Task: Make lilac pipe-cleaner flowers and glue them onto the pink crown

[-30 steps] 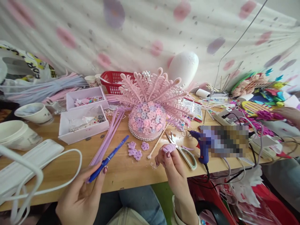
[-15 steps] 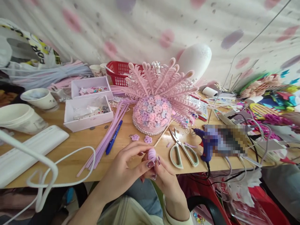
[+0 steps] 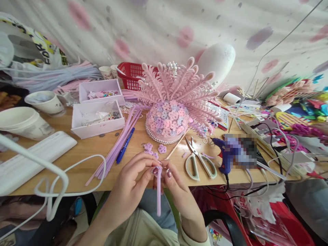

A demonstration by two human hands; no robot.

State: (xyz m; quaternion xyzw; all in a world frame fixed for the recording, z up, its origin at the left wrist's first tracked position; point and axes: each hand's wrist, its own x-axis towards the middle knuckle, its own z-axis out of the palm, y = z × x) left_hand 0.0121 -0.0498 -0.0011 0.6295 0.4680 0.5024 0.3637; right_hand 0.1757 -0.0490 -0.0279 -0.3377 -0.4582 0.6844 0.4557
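My left hand (image 3: 134, 182) pinches a lilac pipe cleaner (image 3: 159, 198) between thumb and fingers near its upper end. That end looks curled; the rest hangs straight down. My right hand (image 3: 179, 188) is closed at the same spot, thumb beside the stem, its other fingertips partly hidden. Just beyond the hands lie small lilac flowers (image 3: 162, 148) and a thin wooden stick (image 3: 176, 147). Behind them stands a dome covered in pink, lilac and blue flowers (image 3: 167, 118), edged with pearls and topped by pink feather-like plumes (image 3: 176, 82).
Scissors (image 3: 198, 160) and a purple glue gun (image 3: 224, 153) lie to the right. On the left are a blue pen (image 3: 125, 145), loose lilac pipe cleaners (image 3: 115, 153), white bead boxes (image 3: 98, 131), paper cups (image 3: 22, 119) and a white cable (image 3: 84, 193). A red basket (image 3: 130, 73) stands behind.
The lilac coil between my fingers is out of sight; a straight pipe cleaner now hangs there. My hands have shifted slightly left. Another lilac piece shows by the loose flowers.
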